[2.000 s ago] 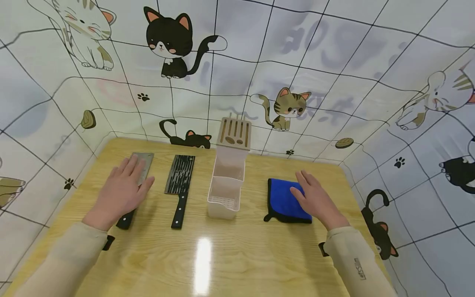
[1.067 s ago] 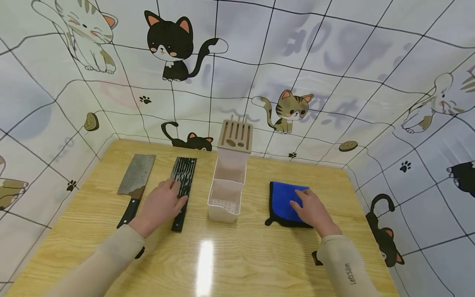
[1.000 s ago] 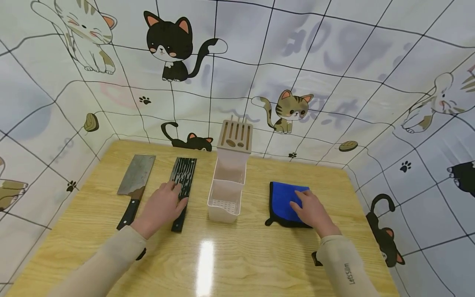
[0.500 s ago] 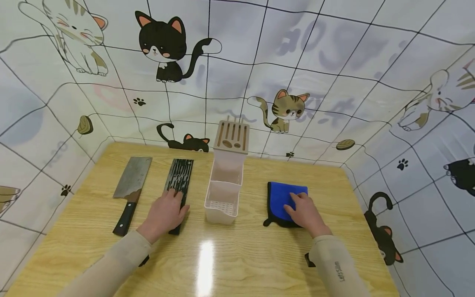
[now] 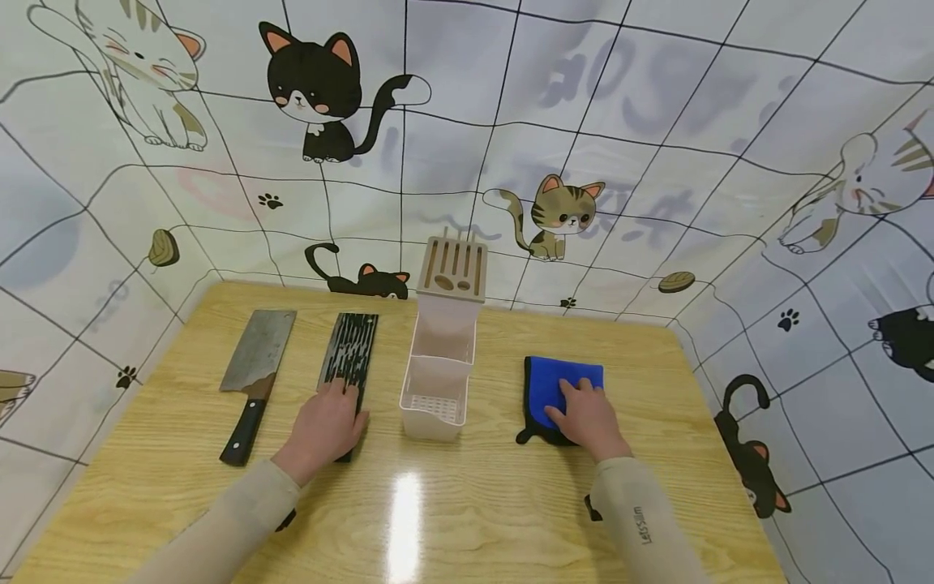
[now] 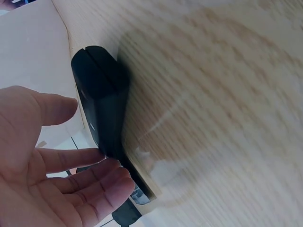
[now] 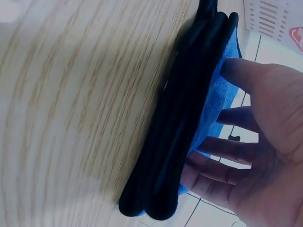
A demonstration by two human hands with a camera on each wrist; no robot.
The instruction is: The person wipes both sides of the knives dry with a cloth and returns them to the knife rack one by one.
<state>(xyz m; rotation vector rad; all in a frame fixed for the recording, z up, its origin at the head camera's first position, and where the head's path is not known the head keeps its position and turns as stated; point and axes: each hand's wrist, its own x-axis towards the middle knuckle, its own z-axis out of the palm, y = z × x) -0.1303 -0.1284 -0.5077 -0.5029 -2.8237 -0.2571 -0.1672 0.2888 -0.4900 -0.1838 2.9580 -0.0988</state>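
Note:
A cleaver (image 5: pixel 352 345) with a black-and-silver patterned blade lies flat left of the middle. My left hand (image 5: pixel 324 423) is over it, fingertips at the blade's handle end, hiding most of the handle. In the left wrist view the black handle (image 6: pixel 102 94) passes between the loosely bent fingers and the thumb, which stands apart from it. My right hand (image 5: pixel 589 420) rests with spread, relaxed fingers on a folded blue cloth (image 5: pixel 541 381). Its thumb and fingertips touch the top layer in the right wrist view, where the cloth's black edging (image 7: pixel 177 113) shows.
A second cleaver (image 5: pixel 259 353) with a grey blade and black handle lies at the far left. Between the hands stands a white utensil holder (image 5: pixel 432 426) with a slotted beige top and two open compartments. Cat-printed sheeting (image 5: pixel 452 105) rises behind the wooden table (image 5: pixel 481 503).
My left hand has moved right from the grey cleaver to the patterned one. The right hand has come down and slid left over the blue cloth. Cleavers, cloth and holder stay put.

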